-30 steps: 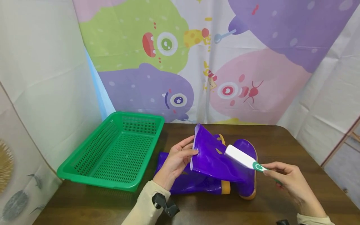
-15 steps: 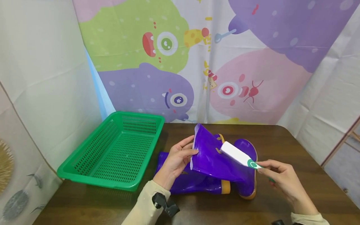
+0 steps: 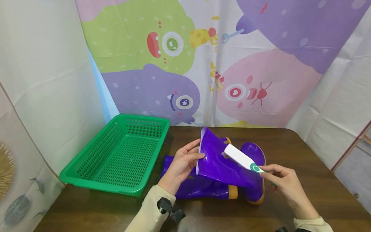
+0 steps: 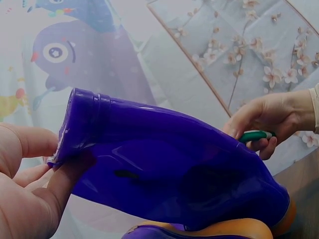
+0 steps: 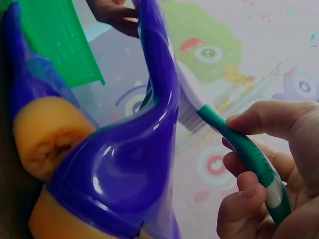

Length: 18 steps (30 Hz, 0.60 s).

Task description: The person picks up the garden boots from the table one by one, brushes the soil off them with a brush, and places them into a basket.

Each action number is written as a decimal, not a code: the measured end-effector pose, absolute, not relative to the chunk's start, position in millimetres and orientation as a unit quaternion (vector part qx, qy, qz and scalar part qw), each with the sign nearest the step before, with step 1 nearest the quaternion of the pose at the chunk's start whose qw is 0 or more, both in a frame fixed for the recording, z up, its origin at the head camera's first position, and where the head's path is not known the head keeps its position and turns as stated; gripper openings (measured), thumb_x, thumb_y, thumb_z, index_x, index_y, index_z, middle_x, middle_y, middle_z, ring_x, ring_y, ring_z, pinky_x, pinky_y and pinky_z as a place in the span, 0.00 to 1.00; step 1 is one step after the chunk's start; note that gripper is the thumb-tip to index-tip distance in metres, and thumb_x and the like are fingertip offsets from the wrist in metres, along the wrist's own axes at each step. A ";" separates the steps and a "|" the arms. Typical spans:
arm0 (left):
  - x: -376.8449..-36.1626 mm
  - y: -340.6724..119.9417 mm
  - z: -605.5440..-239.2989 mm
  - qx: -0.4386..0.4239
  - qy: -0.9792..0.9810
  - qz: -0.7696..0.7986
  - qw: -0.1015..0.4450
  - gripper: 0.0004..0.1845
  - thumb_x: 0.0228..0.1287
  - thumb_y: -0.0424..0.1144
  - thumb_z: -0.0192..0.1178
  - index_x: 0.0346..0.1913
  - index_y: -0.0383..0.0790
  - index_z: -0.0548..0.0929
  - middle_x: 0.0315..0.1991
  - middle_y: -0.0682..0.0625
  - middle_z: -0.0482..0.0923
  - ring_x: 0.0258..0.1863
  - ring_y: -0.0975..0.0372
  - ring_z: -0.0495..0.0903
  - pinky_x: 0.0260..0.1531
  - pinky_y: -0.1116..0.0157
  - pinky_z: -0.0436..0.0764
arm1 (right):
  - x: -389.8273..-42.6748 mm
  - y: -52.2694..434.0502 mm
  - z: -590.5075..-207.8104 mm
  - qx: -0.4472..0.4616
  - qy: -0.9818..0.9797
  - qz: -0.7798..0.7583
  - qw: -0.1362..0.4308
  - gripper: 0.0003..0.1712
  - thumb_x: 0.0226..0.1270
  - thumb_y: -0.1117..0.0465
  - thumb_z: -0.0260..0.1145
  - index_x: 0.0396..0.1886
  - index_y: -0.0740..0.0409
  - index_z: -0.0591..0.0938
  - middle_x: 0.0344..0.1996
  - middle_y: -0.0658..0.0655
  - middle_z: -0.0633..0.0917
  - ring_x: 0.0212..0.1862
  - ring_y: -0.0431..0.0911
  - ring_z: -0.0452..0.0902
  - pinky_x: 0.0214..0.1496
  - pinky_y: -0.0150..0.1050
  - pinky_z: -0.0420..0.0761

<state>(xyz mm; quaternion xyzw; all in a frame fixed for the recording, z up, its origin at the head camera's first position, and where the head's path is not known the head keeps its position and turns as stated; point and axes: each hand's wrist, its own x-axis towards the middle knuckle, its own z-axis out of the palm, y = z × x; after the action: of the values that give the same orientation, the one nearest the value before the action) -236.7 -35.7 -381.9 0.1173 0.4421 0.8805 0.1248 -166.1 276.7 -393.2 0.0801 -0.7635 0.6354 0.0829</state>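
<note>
A purple rubber boot (image 3: 220, 164) with an orange sole stands on the dark wooden table (image 3: 304, 167), its shaft leaning left. My left hand (image 3: 181, 166) pinches the shaft's top rim, thumb in front and fingers behind. My right hand (image 3: 279, 182) grips the green handle of a white brush (image 3: 239, 157), whose bristles press against the shaft. In the right wrist view the brush (image 5: 219, 134) meets the boot (image 5: 139, 164); in the left wrist view my left hand (image 4: 30, 199) holds the boot's rim (image 4: 79, 124). A second purple boot (image 3: 197, 188) lies flat beneath.
A green perforated plastic basket (image 3: 121, 154) sits on the table's left part, beside the boots. A cartoon monster cloth (image 3: 203, 58) hangs behind the table. White sheeting covers both sides.
My right hand has slid the brush up and to the left along the boot's shaft. The left hand and both boots have stayed in place.
</note>
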 end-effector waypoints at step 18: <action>-236.3 -35.2 -380.3 0.118 0.439 0.882 0.125 0.34 0.58 0.13 0.50 0.71 0.22 0.62 0.41 0.50 0.85 0.33 0.66 0.85 0.32 0.74 0.83 | -166.8 282.4 -396.0 0.171 -0.714 0.673 0.088 0.18 0.62 0.81 0.62 0.43 0.61 0.89 0.25 0.46 0.81 0.18 0.34 0.68 0.11 0.42 0.59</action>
<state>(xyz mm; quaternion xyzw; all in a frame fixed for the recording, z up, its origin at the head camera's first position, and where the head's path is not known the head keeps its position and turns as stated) -236.3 -35.2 -380.3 0.1182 0.4387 0.8820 0.1246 -166.8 282.4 -396.0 0.1712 -0.7144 0.6728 0.0880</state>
